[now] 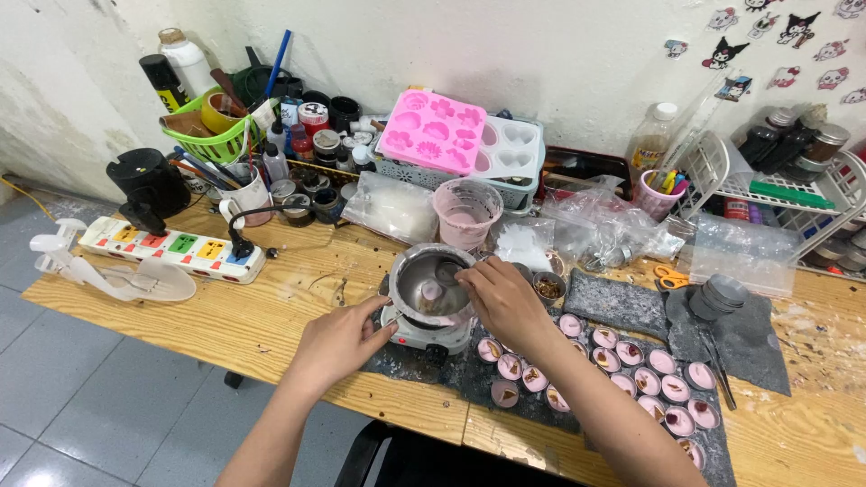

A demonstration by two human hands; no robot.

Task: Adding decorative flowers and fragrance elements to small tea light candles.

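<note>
Left hand [338, 341] grip narrow beside hotplate [424, 335], right hand [501, 302] grip unclear over pot [424, 284]

You look down on a pale wooden tabletop [225, 316] set against a white wall [559, 54] bearing cartoon stickers [794, 36]; grey floor tiles [81, 397] run past its left edge.

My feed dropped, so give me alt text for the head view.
The right hand reaches over a small metal pot on a white hotplate, while the left hand touches the hotplate's edge. Small pink-filled tins lie in rows on the wooden table.
</note>
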